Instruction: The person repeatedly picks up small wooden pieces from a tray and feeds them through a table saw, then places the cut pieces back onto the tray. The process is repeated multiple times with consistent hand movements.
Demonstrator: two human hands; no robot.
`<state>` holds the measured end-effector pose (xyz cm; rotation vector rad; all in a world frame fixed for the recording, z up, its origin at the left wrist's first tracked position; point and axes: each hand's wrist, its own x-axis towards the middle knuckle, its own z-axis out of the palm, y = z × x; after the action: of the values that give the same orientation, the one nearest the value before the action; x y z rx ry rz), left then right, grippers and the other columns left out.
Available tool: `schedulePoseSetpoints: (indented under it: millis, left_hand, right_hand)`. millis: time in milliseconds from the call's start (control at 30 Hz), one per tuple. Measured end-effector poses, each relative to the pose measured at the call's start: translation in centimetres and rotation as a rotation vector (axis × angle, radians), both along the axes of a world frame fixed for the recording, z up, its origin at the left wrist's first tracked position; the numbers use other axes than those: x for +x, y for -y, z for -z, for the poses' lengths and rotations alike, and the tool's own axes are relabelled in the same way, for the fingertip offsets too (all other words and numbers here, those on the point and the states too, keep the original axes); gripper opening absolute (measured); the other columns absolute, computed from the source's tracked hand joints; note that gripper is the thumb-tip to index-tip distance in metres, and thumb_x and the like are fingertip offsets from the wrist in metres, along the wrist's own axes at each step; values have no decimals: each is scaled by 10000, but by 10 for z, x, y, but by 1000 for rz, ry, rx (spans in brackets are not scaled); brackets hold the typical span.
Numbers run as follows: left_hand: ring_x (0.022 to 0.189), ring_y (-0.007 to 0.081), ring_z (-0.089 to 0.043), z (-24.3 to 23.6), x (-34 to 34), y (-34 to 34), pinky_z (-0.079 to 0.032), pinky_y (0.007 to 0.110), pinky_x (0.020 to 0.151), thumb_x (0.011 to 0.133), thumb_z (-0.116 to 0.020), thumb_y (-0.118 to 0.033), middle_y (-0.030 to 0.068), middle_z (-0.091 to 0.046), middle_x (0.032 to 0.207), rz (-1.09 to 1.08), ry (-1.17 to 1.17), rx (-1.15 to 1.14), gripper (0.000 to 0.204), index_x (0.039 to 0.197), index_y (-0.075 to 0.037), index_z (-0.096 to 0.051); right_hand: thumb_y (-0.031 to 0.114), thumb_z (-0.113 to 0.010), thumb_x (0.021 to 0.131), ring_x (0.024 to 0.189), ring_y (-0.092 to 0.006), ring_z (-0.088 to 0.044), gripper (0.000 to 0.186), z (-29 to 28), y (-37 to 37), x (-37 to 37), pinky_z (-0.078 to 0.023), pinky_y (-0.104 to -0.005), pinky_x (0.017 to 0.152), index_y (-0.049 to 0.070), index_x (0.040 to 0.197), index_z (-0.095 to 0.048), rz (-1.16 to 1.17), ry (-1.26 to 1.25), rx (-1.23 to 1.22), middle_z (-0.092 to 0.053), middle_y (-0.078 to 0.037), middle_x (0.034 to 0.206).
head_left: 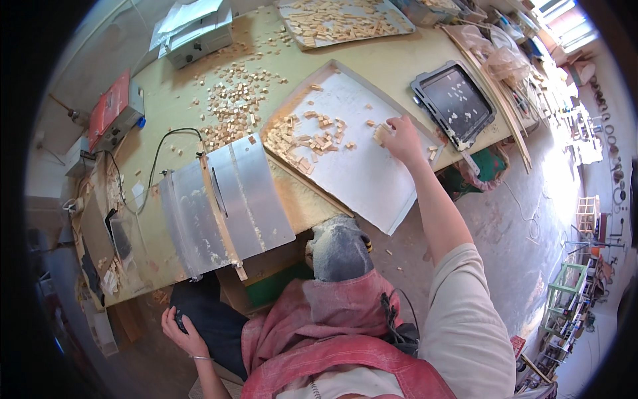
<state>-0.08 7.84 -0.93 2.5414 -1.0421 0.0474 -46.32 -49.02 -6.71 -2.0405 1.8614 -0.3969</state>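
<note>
My right hand (401, 138) reaches over a white tray (365, 179), its fingers closed on small pale wooden blocks (381, 133) at the tray's right side. More small blocks (292, 136) lie loosely grouped in the tray's left part. My left hand (189, 336) is low at lower left beside my dark-trousered leg, fingers curled round a small black object (180, 320) that I cannot make out.
A metal saw plate (259, 206) with a wooden fence sits left of the tray. Loose blocks (232, 93) cover the table behind it. A full tray (342, 23), a black tray (455, 100), a red machine box (111, 106) and long wood strips (498, 126) line the table.
</note>
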Motion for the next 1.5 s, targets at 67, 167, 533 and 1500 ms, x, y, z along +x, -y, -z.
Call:
schedulePoseSetpoints:
  millis: [67,167,533,1500]
  left_hand:
    - [1359,375,-514,-1,-1,-2,-366,494,1183,1029,-622,-164,183,-583,1454,-6,-3,-12,351,1335,7,-651]
    - [1360,373,-513,2,-1,0,-367,493,1181,1027,-625,-157,182,-584,1454,11,-1,-35,348,1336,1,-652]
    - [1313,376,-539,2,-9,2,-397,484,1154,964,-699,-145,166,-611,1407,21,-14,-131,355,1307,-54,-689]
    - [1150,303,-649,-3,-12,7,-434,460,1074,882,-749,-119,82,-704,1175,113,78,-185,179,1056,-86,-719]
  right_hand:
    - [274,-735,835,1201,-372,-642,433,-25,-19,18,-544,-467,999,30,1193,-722,-77,-151,-15,-636,-181,1276]
    - [316,-776,782,1218,-378,-631,591,-13,-20,14,-543,-463,995,2,1264,-641,6,-69,65,-613,-194,1277]
    - [44,-778,779,904,-144,-561,476,-79,-163,92,-490,-306,821,39,1224,-610,-352,782,-59,-584,-46,1086]
    - [54,-753,848,1085,-90,-560,543,-91,-284,212,-415,-275,961,23,1373,-618,-677,1290,617,-634,30,1183]
